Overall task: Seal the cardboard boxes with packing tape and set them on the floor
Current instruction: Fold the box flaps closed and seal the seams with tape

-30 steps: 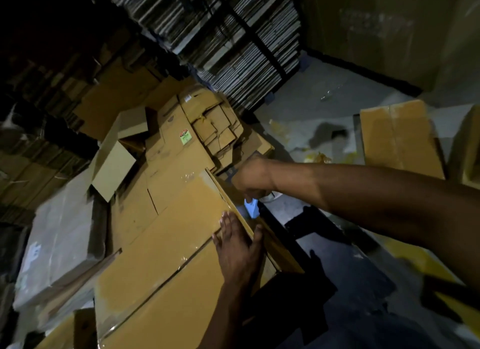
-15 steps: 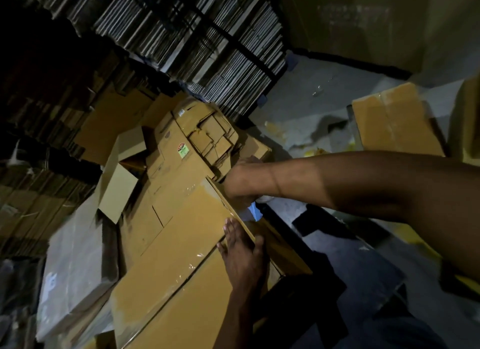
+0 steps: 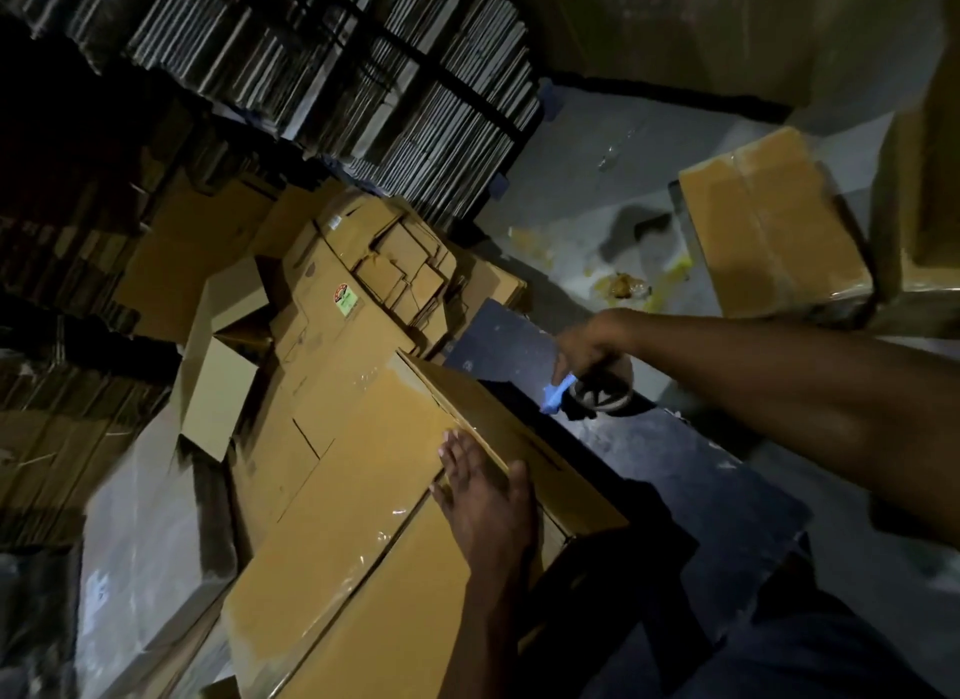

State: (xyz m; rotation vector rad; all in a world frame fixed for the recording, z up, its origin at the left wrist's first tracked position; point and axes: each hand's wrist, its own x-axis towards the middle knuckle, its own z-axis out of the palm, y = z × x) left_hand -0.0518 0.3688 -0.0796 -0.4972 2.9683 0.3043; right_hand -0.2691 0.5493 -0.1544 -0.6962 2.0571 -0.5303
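Left hand [image 3: 483,501] lay flat, steadying my cardboard box [image 3: 363,490] at its edge; right hand [image 3: 587,345] gripped the tape dispenser [image 3: 597,391], ready for sealing.

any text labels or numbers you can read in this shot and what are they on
Nothing here reads clearly.
Red and green sticker on the flattened cardboard stack: has print, too small and blurred to read.
Small pale label near the far end of that stack: blurred, unreadable.
Box being taped, under the left hand: no print visible.
Tape dispenser in the right hand: no legible marking.
Sealed box on the floor: no print visible.
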